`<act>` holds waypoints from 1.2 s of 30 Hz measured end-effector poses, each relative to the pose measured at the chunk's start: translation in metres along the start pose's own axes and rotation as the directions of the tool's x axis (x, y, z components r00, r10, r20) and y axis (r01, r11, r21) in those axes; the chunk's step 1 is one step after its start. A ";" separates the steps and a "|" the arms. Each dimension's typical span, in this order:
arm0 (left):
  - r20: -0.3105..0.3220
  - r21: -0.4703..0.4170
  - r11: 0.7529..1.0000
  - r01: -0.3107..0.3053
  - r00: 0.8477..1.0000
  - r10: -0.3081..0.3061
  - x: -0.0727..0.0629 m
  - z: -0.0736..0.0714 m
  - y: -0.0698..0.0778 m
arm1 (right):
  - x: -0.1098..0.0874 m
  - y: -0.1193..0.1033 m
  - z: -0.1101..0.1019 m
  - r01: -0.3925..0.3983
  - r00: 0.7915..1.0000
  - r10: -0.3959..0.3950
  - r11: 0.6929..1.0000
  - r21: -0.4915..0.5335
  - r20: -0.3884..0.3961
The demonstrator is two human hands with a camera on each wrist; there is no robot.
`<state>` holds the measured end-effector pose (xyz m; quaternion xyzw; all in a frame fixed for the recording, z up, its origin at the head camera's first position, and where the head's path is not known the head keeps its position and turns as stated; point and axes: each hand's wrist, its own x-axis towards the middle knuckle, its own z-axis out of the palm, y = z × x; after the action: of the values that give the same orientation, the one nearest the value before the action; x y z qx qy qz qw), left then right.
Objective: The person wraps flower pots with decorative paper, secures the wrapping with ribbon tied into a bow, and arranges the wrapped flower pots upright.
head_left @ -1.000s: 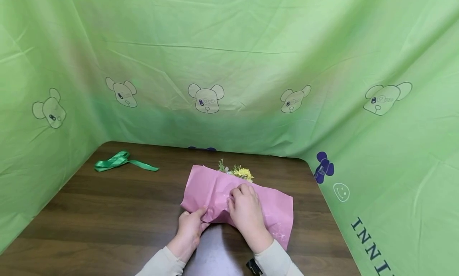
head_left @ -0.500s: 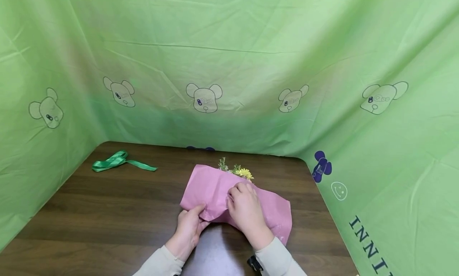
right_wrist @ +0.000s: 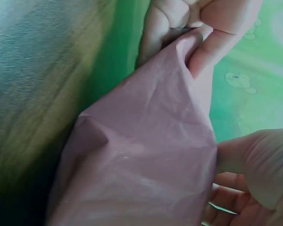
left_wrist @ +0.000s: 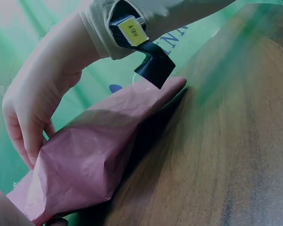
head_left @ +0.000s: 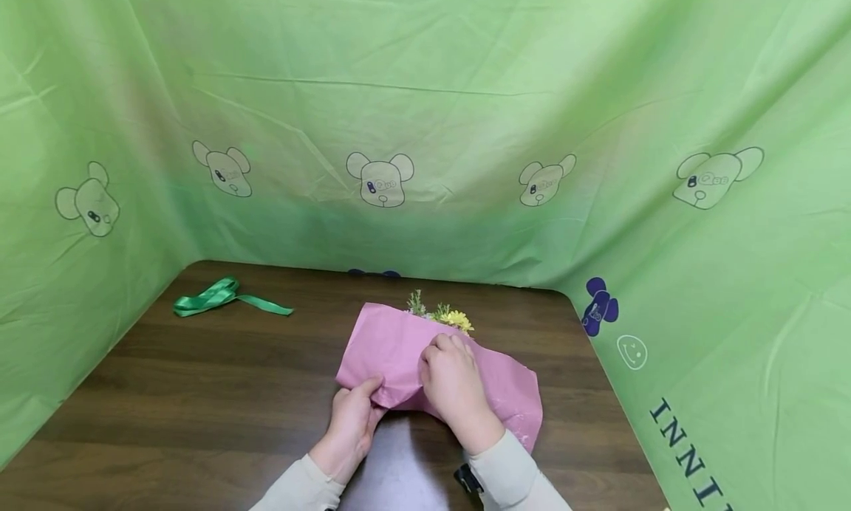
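Note:
A sheet of pink wrapping paper (head_left: 382, 337) lies across several flowers, with a yellow bloom (head_left: 457, 320) and green sprigs (head_left: 416, 303) showing past its far edge. At the near left edge my left hand (head_left: 349, 426) pinches the paper, thumb on top. Its grip on a folded corner shows in the right wrist view. My right hand (head_left: 455, 385) reaches over the middle of the sheet, fingers bent and pinching a fold. From the left wrist view, the right hand (left_wrist: 37, 103) has its fingertips at the paper's raised edge. The flower stems are hidden underneath.
A loose green satin ribbon (head_left: 213, 298) lies at the far left of the brown wooden table (head_left: 199, 393). Green printed fabric (head_left: 452, 119) encloses the table's back and sides. A black wrist mount (head_left: 467, 481) sits at the right sleeve.
The paper's left part has become smoother, and its far right corner has dropped slightly toward me. Both hands stay almost in place on the paper.

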<state>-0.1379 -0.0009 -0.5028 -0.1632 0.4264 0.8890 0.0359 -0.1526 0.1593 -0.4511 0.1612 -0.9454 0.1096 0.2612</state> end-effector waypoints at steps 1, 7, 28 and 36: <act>-0.002 -0.007 1.000 -0.006 1.000 0.006 0.000 0.000 0.000 | -0.001 0.000 0.001 0.000 1.000 0.000 1.000 -0.001 -0.008; -0.014 -0.017 1.000 -0.021 1.000 0.020 0.001 0.000 -0.001 | -0.005 0.001 0.003 -0.016 0.999 0.016 1.000 0.000 -0.045; 0.088 0.026 0.998 0.053 0.995 -0.055 0.001 -0.010 0.026 | -0.003 0.011 -0.004 -0.017 0.998 0.011 0.994 0.108 0.061; 0.107 0.012 0.997 0.071 0.992 -0.071 -0.003 -0.002 0.027 | -0.004 0.008 -0.006 -0.046 0.998 0.042 0.995 0.087 0.048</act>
<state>-0.1401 -0.0197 -0.4828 -0.1302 0.4213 0.8929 0.0910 -0.1491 0.1699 -0.4489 0.1540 -0.9487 0.1531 0.2297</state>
